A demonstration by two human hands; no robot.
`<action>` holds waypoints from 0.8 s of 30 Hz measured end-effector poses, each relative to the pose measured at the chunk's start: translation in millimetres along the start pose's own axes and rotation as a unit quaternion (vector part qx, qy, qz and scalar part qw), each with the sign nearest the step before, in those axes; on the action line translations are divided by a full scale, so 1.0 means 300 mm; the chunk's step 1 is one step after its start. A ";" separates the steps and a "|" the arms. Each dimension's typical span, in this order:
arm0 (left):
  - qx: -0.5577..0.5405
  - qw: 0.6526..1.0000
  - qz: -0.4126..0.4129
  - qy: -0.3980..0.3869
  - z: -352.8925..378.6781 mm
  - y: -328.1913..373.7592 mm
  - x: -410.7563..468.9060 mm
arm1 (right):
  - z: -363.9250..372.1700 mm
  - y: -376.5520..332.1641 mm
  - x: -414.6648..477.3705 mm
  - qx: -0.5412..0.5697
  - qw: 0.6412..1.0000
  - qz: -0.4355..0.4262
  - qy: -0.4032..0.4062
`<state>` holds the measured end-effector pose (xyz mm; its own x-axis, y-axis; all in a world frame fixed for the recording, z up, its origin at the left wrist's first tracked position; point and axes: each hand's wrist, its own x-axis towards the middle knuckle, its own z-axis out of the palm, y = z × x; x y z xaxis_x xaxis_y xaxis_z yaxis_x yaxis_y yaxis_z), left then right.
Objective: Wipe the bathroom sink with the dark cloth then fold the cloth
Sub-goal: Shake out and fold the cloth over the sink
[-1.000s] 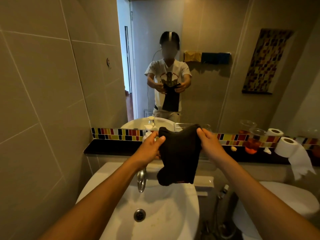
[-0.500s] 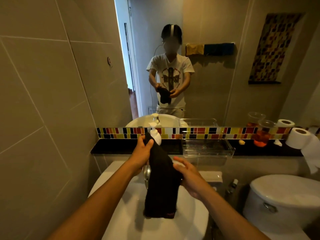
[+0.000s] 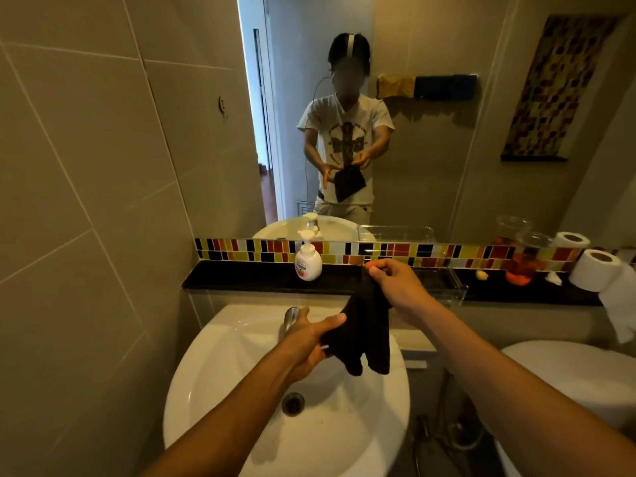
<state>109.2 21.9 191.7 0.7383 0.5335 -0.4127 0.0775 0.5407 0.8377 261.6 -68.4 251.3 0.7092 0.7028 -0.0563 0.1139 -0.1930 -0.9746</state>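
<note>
Left hand (image 3: 311, 342) is pinching the lower edge of the dark cloth (image 3: 366, 330), which is hanging over the white glazed sink (image 3: 213, 366) at about 1 o'clock from the drain (image 3: 293, 403). Right hand (image 3: 395, 287) is gripping the top corner at 12 o'clock. Cloth is drooping in two lobes: probably light, soft, limp terry; corners are looking like the best hold.

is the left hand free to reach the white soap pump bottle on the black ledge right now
Probably not yet: the left hand is gripping the dark cloth over the white sink. The path to the white soap pump bottle looks clear once it lets go.
</note>
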 end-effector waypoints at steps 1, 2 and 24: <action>0.011 1.000 0.012 0.006 0.009 0.008 0.006 | -0.023 0.003 0.000 -0.022 1.000 -0.002 0.006; 0.030 0.999 0.022 0.006 0.012 0.019 0.012 | -0.050 0.010 -0.001 -0.047 0.999 -0.004 0.008; 0.612 0.737 0.285 -0.044 0.218 0.157 0.071 | -0.352 0.077 -0.052 -0.454 0.881 -0.049 -0.126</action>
<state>172.3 16.2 245.7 0.9206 0.3742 0.1113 0.2443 -0.7746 0.5833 326.5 -156.1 252.6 0.5017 0.8537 -0.1394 0.7563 -0.5112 -0.4084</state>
